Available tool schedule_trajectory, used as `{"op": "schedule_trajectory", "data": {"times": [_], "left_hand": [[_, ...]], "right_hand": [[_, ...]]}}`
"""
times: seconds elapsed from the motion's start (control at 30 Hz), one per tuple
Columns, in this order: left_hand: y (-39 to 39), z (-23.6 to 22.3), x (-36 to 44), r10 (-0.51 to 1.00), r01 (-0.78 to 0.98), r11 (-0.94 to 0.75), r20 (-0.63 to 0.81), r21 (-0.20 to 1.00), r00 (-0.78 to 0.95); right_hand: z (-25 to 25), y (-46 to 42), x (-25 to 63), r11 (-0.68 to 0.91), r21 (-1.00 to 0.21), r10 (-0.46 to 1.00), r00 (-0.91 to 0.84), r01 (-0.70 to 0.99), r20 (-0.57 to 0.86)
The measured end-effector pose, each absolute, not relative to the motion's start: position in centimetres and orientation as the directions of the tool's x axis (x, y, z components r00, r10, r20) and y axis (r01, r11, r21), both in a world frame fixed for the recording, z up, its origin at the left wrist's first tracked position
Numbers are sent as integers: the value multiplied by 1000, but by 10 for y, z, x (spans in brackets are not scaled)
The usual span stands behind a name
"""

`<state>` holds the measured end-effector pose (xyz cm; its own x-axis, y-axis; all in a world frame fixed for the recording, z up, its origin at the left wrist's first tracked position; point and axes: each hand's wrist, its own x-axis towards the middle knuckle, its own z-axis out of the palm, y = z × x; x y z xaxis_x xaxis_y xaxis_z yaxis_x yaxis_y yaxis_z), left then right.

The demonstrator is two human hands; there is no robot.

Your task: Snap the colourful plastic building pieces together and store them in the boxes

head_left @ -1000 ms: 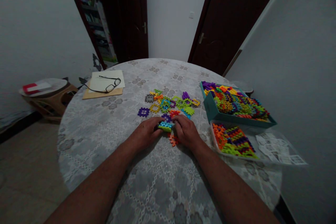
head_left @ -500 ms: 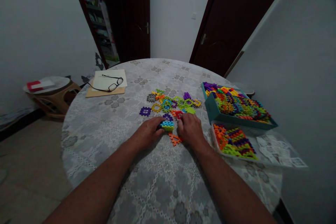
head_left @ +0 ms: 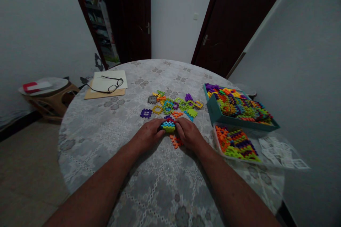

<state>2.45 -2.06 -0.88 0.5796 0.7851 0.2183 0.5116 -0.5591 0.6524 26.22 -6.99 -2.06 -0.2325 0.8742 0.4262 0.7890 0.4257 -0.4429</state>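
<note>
Left hand (head_left: 149, 133) clamped on toothed block (head_left: 168, 127) | right hand (head_left: 189, 133): grip unclear | between table edges (head_left: 157, 62) | probably light, stiff — hold ends

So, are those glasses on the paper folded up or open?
Open: both arms of the glasses stretch out away from the lenses, rather than lying tucked behind them, across the white sheet.

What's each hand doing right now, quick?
Left hand: closed, holding the blue-and-green stack.
Right hand: closed, apparently holding the red piece at the stack's far edge.
</note>
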Motion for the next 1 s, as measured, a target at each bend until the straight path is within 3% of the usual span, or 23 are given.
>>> {"op": "schedule_trajectory", "data": {"times": [0.2,0.57,1.0], "left_hand": [[-19,-15,23,779,492,-572,247,656,576],[-18,-12,23,756,456,-581,240,674,609],[-8,-11,19,783,499,-593,309,631,540]], "right_hand": [[-24,-67,262,434,-447,875,-249,782,415],[-13,-74,255,465,-591,868,-208,659,451],[-11,-71,249,415,-568,896,-213,711,389]]}}
